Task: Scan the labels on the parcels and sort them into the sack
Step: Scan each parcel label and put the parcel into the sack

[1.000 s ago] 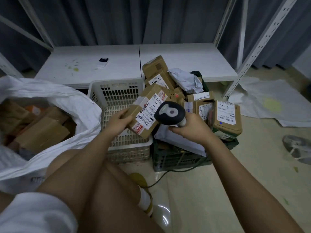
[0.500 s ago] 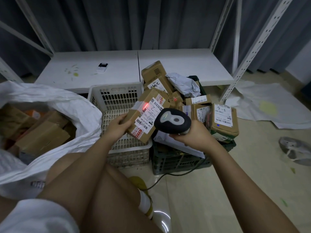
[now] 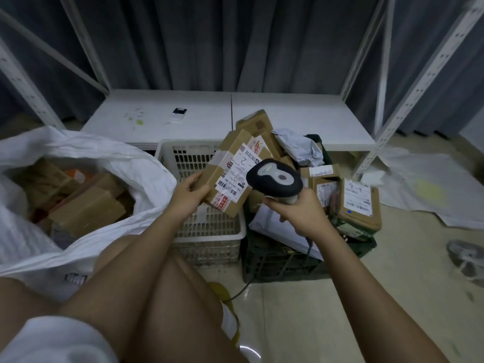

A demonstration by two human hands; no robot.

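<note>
Left hand: gripping the lower left end of a brown cardboard parcel, thumb curled over its near face, and I am holding it tilted above the white plastic crate, label side up. Shipping label: white, handwritten mark at its top, barcodes running along its lower edge, facing the scanner.

Right hand: wrapping around the handle of the corded barcode scanner, and I am holding its dark head just beside the parcel's right edge, over the label's lower corner. No red beam is showing on the label.

Step in hand: I am judging this as the scan itself, parcel presented and reader aimed. Whether the code is already read, I cannot tell.

Next move: calling for a carry leftward and a release into the white sack, which is lying open near my left forearm with scanned boxes inside.

Remaining stock: unscanned parcels are heaping in the dark green crate beneath the scanner.
</note>
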